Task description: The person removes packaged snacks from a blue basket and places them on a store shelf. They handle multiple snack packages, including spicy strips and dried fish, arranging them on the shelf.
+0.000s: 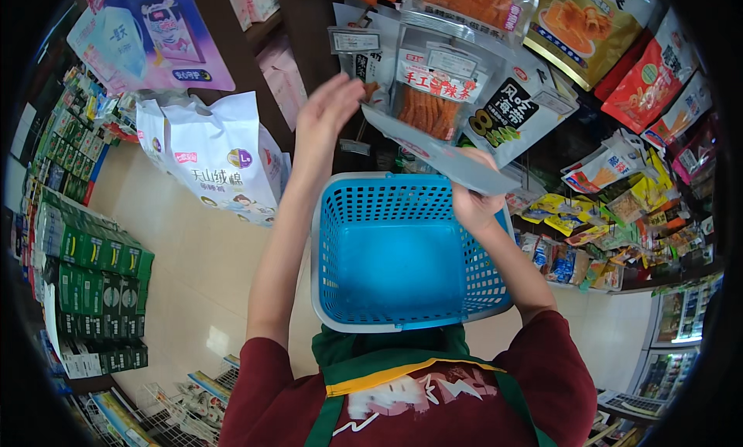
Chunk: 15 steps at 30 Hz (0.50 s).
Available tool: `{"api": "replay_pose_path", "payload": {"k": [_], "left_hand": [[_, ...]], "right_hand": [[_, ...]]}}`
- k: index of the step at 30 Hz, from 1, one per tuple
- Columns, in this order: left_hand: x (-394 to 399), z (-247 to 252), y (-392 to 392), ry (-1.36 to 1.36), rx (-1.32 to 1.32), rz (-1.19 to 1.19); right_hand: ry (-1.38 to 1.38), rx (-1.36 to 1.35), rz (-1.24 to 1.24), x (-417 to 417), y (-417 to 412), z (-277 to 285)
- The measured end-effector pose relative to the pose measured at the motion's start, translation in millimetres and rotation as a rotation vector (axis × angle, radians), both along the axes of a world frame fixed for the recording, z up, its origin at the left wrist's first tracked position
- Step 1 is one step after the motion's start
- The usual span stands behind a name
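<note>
My right hand (477, 206) grips a flat grey-white snack packet (439, 151), tilted above the far right rim of the basket. My left hand (329, 103) is raised, slightly blurred, its fingers extended with nothing visible in them. It is nearest to a hanging packet (380, 58) behind a price tag (354, 41). Below both hands, a blue plastic shopping basket (400, 267) with perforated walls and a grey rim sits against my green apron (406, 363); only its bare bottom shows inside. Beyond the packet hangs a clear bag of reddish snack strips (430, 113).
More hanging snack packets, including a white kelp packet (516, 107) and a gold bag (586, 32), fill the rack ahead and right. A white diaper-style package (215, 157) stands left, below a purple sign (157, 38). Stacked green cartons (98, 278) and wire racks (180, 406) border the tiled floor (203, 273).
</note>
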<state>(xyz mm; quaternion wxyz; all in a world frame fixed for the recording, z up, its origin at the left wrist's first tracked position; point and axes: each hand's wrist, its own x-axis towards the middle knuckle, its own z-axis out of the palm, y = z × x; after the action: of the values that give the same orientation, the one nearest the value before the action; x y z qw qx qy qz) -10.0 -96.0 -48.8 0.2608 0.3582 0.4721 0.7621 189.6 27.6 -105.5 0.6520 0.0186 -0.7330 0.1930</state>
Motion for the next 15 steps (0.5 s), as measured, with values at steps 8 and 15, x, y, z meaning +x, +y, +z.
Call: {"api": "replay_pose_path", "payload": {"k": [8, 15], "left_hand": [[-31.8, 20.9, 24.1, -0.031, 0.119, 0.099], [-28.6, 41.4, 20.2, 0.259, 0.218, 0.144]], "right_hand": [[-0.152, -0.103, -0.076, -23.2, 20.6, -13.9], [-0.225, -0.335, 0.018, -84.8, 25.7, -23.0]]}}
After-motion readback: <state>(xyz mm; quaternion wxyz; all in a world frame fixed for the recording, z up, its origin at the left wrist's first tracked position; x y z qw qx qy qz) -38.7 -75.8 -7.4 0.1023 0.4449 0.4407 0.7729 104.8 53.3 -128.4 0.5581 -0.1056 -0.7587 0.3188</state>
